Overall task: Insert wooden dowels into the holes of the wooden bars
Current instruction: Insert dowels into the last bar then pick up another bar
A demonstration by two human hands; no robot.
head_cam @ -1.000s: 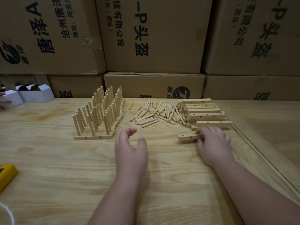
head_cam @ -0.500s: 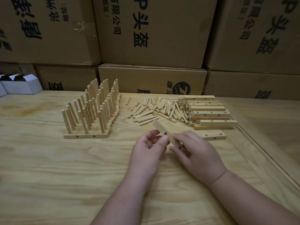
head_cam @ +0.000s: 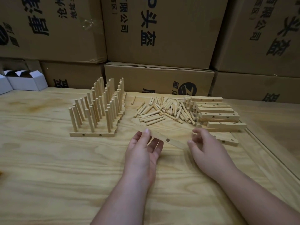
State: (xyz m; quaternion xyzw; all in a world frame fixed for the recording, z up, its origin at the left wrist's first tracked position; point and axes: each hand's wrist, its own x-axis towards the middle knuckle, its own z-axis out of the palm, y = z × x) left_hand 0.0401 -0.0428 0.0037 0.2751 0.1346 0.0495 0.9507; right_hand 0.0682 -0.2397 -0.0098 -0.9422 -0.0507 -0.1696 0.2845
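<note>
A blurred wooden bar (head_cam: 168, 140) with a round hole hangs just above the table between my hands. My left hand (head_cam: 142, 151) holds its left end, thumb on top and fingers underneath. My right hand (head_cam: 206, 150) is at the bar's right end, fingers loosely curled; whether it still grips the bar is unclear. A heap of loose dowels (head_cam: 164, 111) lies behind. Bare bars are stacked (head_cam: 217, 114) at the right, one more bar (head_cam: 227, 141) by my right hand. Finished bars with upright dowels (head_cam: 97, 109) stand at the left.
Stacked cardboard boxes (head_cam: 159, 33) wall off the back of the wooden table (head_cam: 65, 168). Small white boxes (head_cam: 24, 80) sit at the far left. A raised wooden rail (head_cam: 267, 153) runs along the table's right side.
The bar has swung from a steep diagonal to nearly level and my hands have spread apart toward its two ends. The camera has tilted slightly.
</note>
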